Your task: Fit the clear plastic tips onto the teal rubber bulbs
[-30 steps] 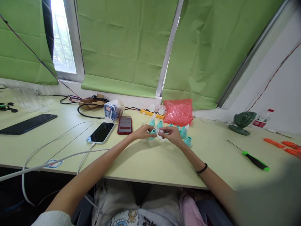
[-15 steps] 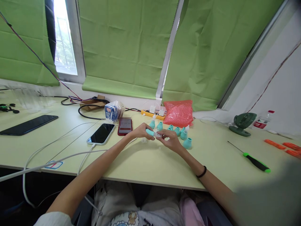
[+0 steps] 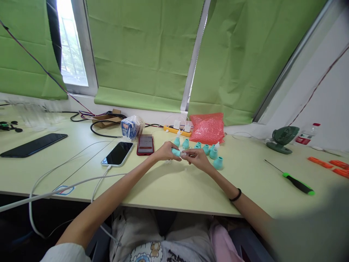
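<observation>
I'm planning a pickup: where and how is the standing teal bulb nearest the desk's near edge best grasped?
Probably pinch the teal bulb around its wide body, coming from the right: it stands narrow neck up, other bulbs stand behind, and the right hand is to its left.

On my feed I see one teal bulb (image 3: 176, 152) around the middle of the scene, tipped on its side and partly covered, its right end slightly nearer me. At that end I make out a small, translucent whitish fitting (image 3: 183, 154), also partly covered; I can't tell whether it is seated in the bulb.
</observation>
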`<state>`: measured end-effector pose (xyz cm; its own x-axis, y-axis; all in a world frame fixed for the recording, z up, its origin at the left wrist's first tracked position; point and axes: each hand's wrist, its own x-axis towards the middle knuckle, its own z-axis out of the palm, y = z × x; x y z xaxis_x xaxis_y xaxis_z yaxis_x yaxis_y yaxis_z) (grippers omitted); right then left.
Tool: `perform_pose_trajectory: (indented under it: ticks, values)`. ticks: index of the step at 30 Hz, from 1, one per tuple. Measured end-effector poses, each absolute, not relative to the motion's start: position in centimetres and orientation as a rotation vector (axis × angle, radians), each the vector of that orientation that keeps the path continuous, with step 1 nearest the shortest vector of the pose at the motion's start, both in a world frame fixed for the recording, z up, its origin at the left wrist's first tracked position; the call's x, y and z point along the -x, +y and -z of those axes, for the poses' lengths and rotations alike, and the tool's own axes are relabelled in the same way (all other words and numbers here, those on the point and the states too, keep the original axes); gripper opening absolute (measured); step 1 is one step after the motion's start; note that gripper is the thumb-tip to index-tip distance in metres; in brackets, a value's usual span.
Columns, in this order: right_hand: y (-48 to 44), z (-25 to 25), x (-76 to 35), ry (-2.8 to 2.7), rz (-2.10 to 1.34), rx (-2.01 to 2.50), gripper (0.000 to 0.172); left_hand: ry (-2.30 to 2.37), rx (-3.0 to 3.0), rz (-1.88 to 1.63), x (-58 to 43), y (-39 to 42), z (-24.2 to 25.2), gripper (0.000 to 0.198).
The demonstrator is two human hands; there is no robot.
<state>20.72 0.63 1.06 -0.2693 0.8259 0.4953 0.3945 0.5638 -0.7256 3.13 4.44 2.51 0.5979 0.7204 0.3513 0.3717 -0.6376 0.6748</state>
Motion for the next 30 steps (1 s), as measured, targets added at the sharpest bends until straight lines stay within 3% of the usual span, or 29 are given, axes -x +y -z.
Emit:
perform_pose_trajectory:
  ticks: [7,16,21,25,30]
  values:
    - [1.2,-1.6,-21.2,-1.808,-1.004,1.026,0.031,0.845,-2.371,-0.877,-3.5,3.8,-2.8,0.03]
    - [1.6,-1.8,-21.8,-1.795,-1.199,1.108,0.039,0.777,-2.374,-0.919,-3.9,3.1,-2.7,0.034]
    - [1.5,-1.7,-20.9,-1.845,-1.036,1.121,0.038,0.765,-2.28,-0.918,-4.1,3.4,-2.7,0.037]
    - [1.8,-1.6,-21.1,-1.86,-0.69,1.168,0.034,0.843,-2.2,-1.003,-4.2,4.1,-2.2,0.038]
    - [2.5,-1.3,-23.2,-1.998,-0.264,1.288,0.016,0.971,-2.133,-1.124,-3.8,5.5,-1.1,0.037]
